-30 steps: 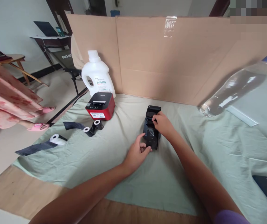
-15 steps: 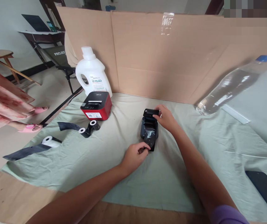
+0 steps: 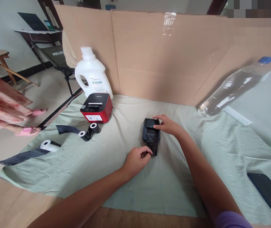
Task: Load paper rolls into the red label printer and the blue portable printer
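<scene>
Pinching dark strip [image 3: 151, 142], left hand [image 3: 136, 160] apparently holds it straight; right hand [image 3: 168, 124], fingers grasping lid [image 3: 150, 123] of black device [image 3: 144, 134], likely steadies it.

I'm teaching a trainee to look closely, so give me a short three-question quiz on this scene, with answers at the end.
1. Multiple choice: which hand is at the far end of the small black device?
A) the left hand
B) the right hand
C) neither

2. True or false: the red-and-black box stands in front of the white jug, as the camera sees it.

3. Fill in: the clear bottle has a ____ cap.

Key:
1. B; the left hand is at the near end.
2. True; the box hides the jug's lower part.
3. Blue.
</scene>
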